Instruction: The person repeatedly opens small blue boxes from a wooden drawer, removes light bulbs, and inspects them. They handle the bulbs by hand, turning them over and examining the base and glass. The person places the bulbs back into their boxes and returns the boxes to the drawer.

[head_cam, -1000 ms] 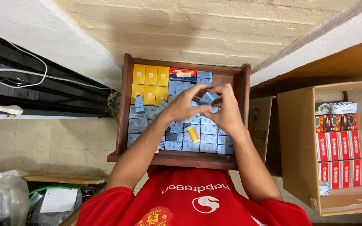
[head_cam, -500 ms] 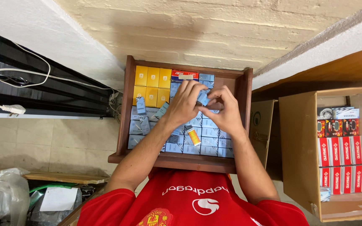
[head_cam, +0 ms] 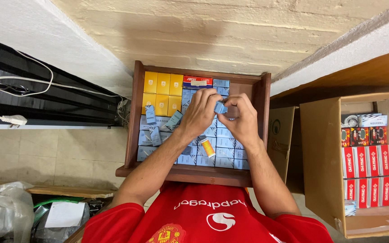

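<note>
A wooden drawer (head_cam: pixel 130 130) rests on my lap, packed with small blue boxes (head_cam: pixel 225 153) and a block of yellow boxes (head_cam: pixel 162 92) at its far left. Both hands hover over the drawer's middle. My left hand (head_cam: pixel 201 112) and my right hand (head_cam: pixel 243 118) pinch one small blue box (head_cam: pixel 220 108) between their fingertips, just above the rows. A small orange-and-white box (head_cam: pixel 208 147) lies tilted on the blue ones below my left wrist. A red flat box (head_cam: pixel 197 81) sits at the far edge.
An open cardboard carton (head_cam: pixel 320 180) with red and black packs stands at the right, beside a wooden shelf. A black device with white cables (head_cam: pixel 19 90) lies at the left. A plastic bag and paper (head_cam: pixel 5 211) sit at the lower left.
Both hands have shifted slightly toward the far side of the drawer while still working the same small blue box between the fingers.
</note>
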